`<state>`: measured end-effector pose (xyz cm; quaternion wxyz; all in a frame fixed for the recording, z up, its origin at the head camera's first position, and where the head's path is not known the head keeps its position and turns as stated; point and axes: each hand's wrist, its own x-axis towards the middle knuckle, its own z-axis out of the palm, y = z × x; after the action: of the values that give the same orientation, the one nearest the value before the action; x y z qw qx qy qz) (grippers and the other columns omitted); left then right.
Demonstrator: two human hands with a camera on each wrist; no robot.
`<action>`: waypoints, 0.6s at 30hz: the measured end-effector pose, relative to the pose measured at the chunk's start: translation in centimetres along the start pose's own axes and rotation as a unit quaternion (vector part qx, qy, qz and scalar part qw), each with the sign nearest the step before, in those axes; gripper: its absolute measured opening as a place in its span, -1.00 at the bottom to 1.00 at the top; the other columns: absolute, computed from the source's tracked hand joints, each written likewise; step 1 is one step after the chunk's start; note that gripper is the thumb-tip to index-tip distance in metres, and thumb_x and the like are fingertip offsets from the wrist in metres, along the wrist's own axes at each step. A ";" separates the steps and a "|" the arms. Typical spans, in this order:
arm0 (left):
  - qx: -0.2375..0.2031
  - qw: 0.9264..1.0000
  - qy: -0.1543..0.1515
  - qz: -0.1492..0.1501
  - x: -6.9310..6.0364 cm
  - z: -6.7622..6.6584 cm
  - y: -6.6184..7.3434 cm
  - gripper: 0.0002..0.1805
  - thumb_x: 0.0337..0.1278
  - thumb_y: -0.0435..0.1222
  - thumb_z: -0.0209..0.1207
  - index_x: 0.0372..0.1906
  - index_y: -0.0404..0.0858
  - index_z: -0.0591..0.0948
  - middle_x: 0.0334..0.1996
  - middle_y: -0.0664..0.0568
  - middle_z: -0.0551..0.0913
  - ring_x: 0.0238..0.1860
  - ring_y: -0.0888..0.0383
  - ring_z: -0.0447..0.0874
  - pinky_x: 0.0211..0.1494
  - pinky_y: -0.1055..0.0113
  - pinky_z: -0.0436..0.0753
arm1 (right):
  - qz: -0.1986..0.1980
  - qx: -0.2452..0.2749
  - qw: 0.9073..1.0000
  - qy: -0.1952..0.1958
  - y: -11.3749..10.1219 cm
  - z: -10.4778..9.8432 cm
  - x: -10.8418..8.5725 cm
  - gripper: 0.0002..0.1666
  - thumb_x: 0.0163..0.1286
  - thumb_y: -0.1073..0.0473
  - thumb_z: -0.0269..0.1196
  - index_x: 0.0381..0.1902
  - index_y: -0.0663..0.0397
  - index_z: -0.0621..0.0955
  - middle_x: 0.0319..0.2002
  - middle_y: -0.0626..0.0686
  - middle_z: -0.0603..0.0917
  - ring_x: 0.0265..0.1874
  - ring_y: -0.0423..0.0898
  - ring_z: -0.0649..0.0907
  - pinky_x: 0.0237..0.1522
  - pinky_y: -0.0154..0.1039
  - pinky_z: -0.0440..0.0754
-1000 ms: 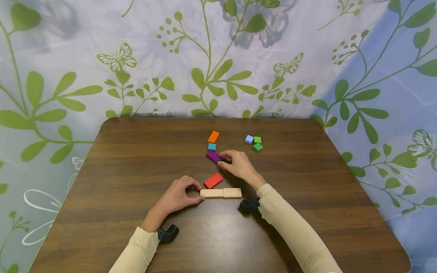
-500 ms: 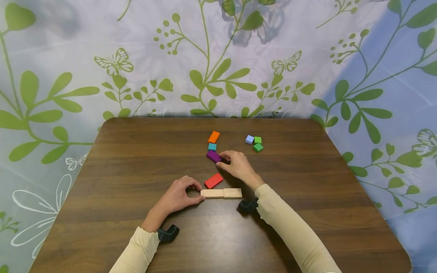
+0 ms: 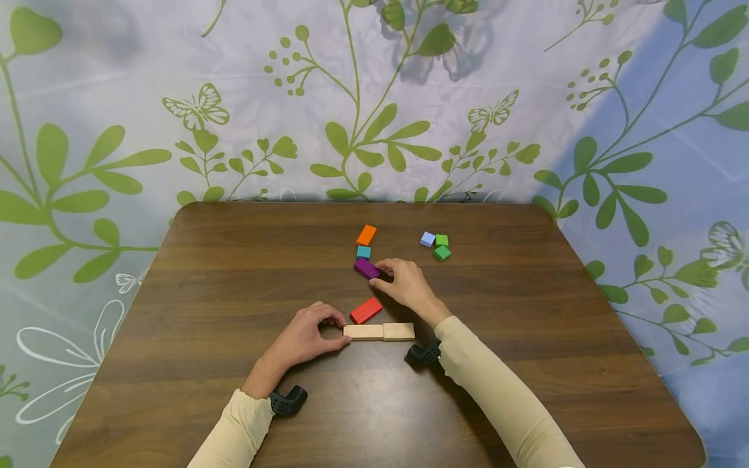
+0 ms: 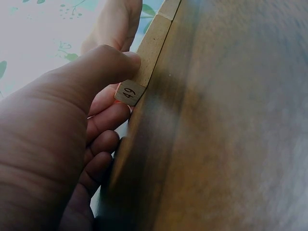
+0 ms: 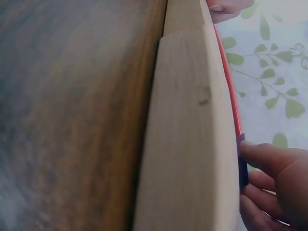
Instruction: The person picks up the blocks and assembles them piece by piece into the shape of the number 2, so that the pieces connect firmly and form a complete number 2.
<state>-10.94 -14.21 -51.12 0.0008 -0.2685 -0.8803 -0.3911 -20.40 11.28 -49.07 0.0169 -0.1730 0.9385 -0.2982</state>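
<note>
Two plain wooden blocks lie end to end. My left hand (image 3: 305, 335) pinches the outer end of the left wooden block (image 3: 364, 333) between thumb and fingers. In the left wrist view, the number 49 shows on the end face of that wooden block (image 4: 129, 93). The other wooden block (image 3: 398, 332) adjoins it on the right. Farther back, my right hand (image 3: 411, 287) holds the right end of a purple block (image 3: 365, 268) between thumb and fingers. The purple block (image 5: 243, 166) is mostly hidden in the right wrist view. A red block (image 3: 366, 311) lies slanted just behind the wooden pair.
Behind the purple block are a teal block (image 3: 363, 252) and an orange block (image 3: 367, 234). To their right, a light blue block (image 3: 428, 239) sits with two green blocks (image 3: 442, 253). The brown table (image 3: 234, 273) ends at a patterned cloth (image 3: 257, 130).
My right hand has shifted very slightly left at the purple block. My left hand and the blocks look unmoved, apart from a small sway of the head view.
</note>
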 end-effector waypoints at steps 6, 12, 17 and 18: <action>-0.003 1.000 0.000 0.000 0.0 0.0 -0.1 -0.75 0.05 -0.10 0.54 -0.22 0.00 0.70 -0.27 0.25 0.67 -0.17 0.27 0.55 -0.06 0.31 0.61 | 0.005 -0.012 1.000 0.002 -0.2 0.0 0.1 -0.49 0.37 -0.08 0.43 0.15 0.08 0.70 0.07 0.11 0.75 0.02 0.02 0.73 0.11 -0.04 0.68; -0.004 1.000 0.000 -0.002 -0.1 0.0 0.0 -0.75 0.05 -0.10 0.54 -0.21 0.01 0.70 -0.27 0.25 0.68 -0.17 0.27 0.55 -0.06 0.31 0.61 | 0.008 -0.017 1.000 0.005 -0.4 0.0 0.1 -0.48 0.36 -0.08 0.44 0.15 0.10 0.70 0.07 0.12 0.75 0.02 0.03 0.73 0.11 -0.04 0.68; -0.004 1.000 0.000 -0.001 -0.2 0.1 0.0 -0.75 0.06 -0.10 0.53 -0.21 0.01 0.70 -0.27 0.25 0.68 -0.17 0.27 0.55 -0.06 0.31 0.61 | 0.010 -0.019 1.000 0.004 -0.4 0.1 0.1 -0.48 0.36 -0.08 0.44 0.15 0.09 0.70 0.07 0.11 0.75 0.02 0.02 0.73 0.11 -0.04 0.68; -0.004 1.000 0.001 -0.001 -0.2 0.1 0.0 -0.75 0.06 -0.10 0.53 -0.21 0.01 0.70 -0.27 0.25 0.68 -0.17 0.27 0.55 -0.06 0.31 0.61 | 0.010 -0.019 1.000 0.004 -0.4 0.2 0.1 -0.48 0.37 -0.08 0.44 0.15 0.09 0.70 0.07 0.11 0.75 0.02 0.03 0.73 0.11 -0.04 0.68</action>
<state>-10.75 -14.26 -51.25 0.0003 -0.2673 -0.8792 -0.3945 -20.31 10.83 -48.95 0.0124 -0.1630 0.9456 -0.2811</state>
